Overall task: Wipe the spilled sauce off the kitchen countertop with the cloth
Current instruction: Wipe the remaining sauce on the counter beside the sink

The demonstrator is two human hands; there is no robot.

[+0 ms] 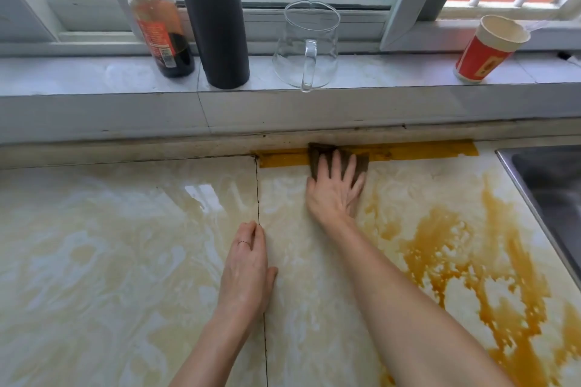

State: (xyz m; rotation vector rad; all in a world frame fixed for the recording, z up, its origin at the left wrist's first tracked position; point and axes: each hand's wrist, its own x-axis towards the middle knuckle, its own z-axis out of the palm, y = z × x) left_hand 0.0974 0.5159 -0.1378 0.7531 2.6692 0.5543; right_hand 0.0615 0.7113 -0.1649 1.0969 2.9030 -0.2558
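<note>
A dark brown cloth (353, 163) lies flat at the back edge of the pale marble countertop (125, 245). My right hand (333, 195) presses on it with straight, spread fingers. The cloth sits on an orange-brown band (424, 151) that runs along the back joint. A wide patch of brown sauce (446, 248) spreads over the countertop to the right of my right arm. My left hand (246, 270) rests flat on the counter beside the tile seam, fingers together, holding nothing.
On the window ledge stand a sauce bottle (160, 25), a dark grey pipe (217, 16), a glass jug (309, 47) and a red paper cup (487, 50). A steel sink (547, 185) sits at the right edge.
</note>
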